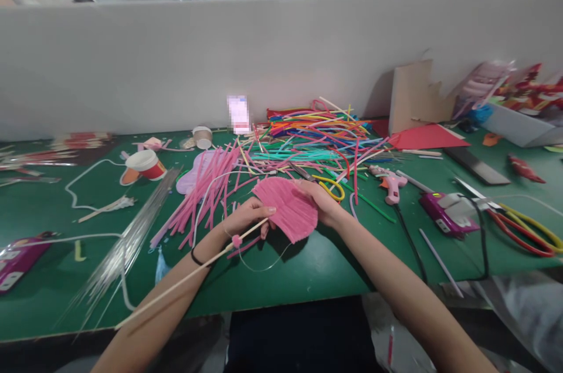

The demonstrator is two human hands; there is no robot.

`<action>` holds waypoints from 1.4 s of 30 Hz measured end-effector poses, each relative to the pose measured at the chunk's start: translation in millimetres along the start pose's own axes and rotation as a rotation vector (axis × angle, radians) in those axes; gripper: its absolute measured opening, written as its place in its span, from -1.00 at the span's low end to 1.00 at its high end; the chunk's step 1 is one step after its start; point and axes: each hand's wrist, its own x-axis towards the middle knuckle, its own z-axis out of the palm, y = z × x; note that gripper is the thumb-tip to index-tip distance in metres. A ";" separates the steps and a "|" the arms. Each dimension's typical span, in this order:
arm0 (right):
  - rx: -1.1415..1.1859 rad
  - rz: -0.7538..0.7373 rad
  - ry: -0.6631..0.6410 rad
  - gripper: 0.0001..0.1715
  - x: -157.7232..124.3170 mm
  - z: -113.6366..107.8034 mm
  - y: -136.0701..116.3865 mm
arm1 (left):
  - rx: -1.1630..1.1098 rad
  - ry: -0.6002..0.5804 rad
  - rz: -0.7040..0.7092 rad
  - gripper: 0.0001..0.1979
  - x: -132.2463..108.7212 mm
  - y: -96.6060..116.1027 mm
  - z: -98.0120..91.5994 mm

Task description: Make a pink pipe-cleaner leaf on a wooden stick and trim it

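A pink, ribbed, fan-shaped piece [288, 212] is held up above the front of the table, between my two hands. My left hand [246, 217] pinches its lower left corner, thumb on top, where a thin wooden stick [176, 282] meets it. The stick slants down to the left over my forearm. A small pink knob [237, 241] sits on the stick, and a thin clear line hangs in a loop below. My right hand [323, 203] grips the piece's right edge, its fingers partly hidden behind it.
Pink fuzzy stems [209, 185] and a multicoloured pile of stems [308, 132] lie behind my hands. Yellow-handled scissors [329, 186] rest beside my right hand. Rightward are a pink glue gun [393, 184], a purple power strip [446, 214] and large scissors [523, 229]. A paper cup [147, 165] stands left.
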 end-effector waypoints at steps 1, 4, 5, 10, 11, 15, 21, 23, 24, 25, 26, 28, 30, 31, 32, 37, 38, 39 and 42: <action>-0.025 0.012 -0.016 -0.62 -1.7 -0.5 -1.2 | 0.014 -0.009 0.012 -0.60 -0.3 0.7 0.6; -0.036 0.054 -0.051 -0.59 -4.6 0.5 -0.8 | 0.044 0.050 0.072 -0.55 1.4 1.1 1.8; -0.017 0.055 -0.062 -0.58 -4.5 1.1 0.2 | 0.025 0.099 0.096 -0.54 2.7 0.5 1.7; 0.085 -0.015 -0.012 -0.54 0.3 2.1 5.2 | -0.197 0.377 0.220 -0.68 12.1 -4.2 -4.4; 0.100 -0.036 0.008 -0.55 1.1 2.1 5.8 | -0.214 0.405 0.241 -0.74 13.6 -4.4 -6.2; 0.169 -0.111 0.049 -0.58 2.8 4.3 9.4 | -0.248 0.398 0.304 -0.59 12.5 -1.3 -8.3; 0.212 -0.225 0.151 -0.51 4.2 18.1 20.2 | -0.183 0.136 0.221 -0.29 0.4 1.2 8.8; 0.171 -0.279 0.185 -0.51 3.8 22.9 23.2 | -0.186 0.145 0.205 -0.35 2.3 -0.5 15.1; 0.135 -0.306 0.197 -0.51 3.5 24.6 24.2 | -0.215 0.203 0.210 -0.41 4.6 -1.4 16.7; 0.099 -0.325 0.201 -0.52 3.3 25.7 24.7 | -0.255 0.271 0.213 -0.46 7.2 -2.1 17.0; 0.070 -0.328 0.194 -0.53 3.1 26.3 24.5 | -0.297 0.330 0.209 -0.50 9.5 -2.5 15.9; 0.056 -0.284 0.153 -0.56 2.7 25.5 21.7 | -0.348 0.371 0.182 -0.52 11.8 -1.8 9.6; 0.094 -0.213 0.114 -0.56 1.7 23.2 16.4 | -0.344 0.342 0.162 -0.53 9.9 0.4 1.0; 0.114 -0.190 0.099 -0.55 0.9 21.7 13.1 | -0.333 0.315 0.161 -0.54 7.8 1.8 -2.8; 0.132 -0.180 0.087 -0.54 -0.1 20.2 9.8 | -0.317 0.285 0.164 -0.55 5.3 3.3 -5.6; 0.180 -0.199 0.010 -0.41 -4.0 15.7 -0.3 | -0.222 0.203 0.154 -0.52 -1.1 6.4 -5.5; 0.169 -0.203 0.018 -0.41 -3.9 15.3 -0.1 | -0.201 0.213 0.153 -0.51 -0.6 5.8 -4.3; 0.151 -0.206 0.035 -0.43 -3.3 14.9 0.8 | -0.176 0.226 0.152 -0.50 0.3 5.0 -3.5; 0.084 -0.217 0.105 -0.51 0.4 12.8 6.4 | -0.057 0.259 0.147 -0.51 4.0 1.9 -3.5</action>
